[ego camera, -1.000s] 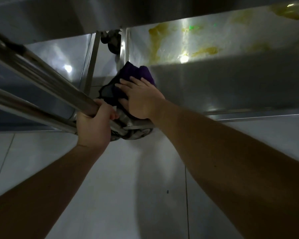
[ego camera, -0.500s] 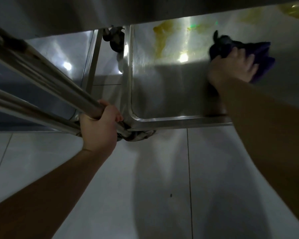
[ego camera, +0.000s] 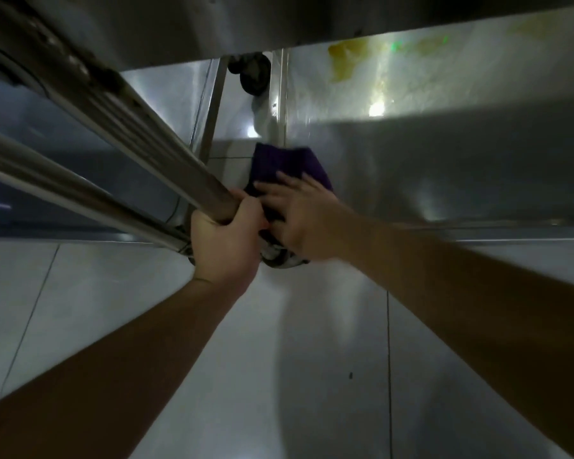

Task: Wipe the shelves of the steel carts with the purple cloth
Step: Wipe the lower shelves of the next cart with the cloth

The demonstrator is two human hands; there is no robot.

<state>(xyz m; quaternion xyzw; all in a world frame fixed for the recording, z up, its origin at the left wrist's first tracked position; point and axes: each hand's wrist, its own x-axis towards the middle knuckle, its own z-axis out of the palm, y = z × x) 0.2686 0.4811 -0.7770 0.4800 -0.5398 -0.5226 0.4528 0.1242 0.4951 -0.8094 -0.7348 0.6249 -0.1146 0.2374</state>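
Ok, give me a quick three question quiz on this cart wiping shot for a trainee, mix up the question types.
1. True or false: the left hand grips the cart's steel post.
2. Multiple choice: where is the purple cloth? A) hanging on the post B) pressed on the bottom shelf near its left corner, under the right hand C) on the floor
3. Fill in: the stains at the shelf's far edge are ____ in colour.

Key: 1 true; 2 B; 3 yellow

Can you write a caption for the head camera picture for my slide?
Right hand presses purple cloth on steel cart shelf; left hand grips cart post.
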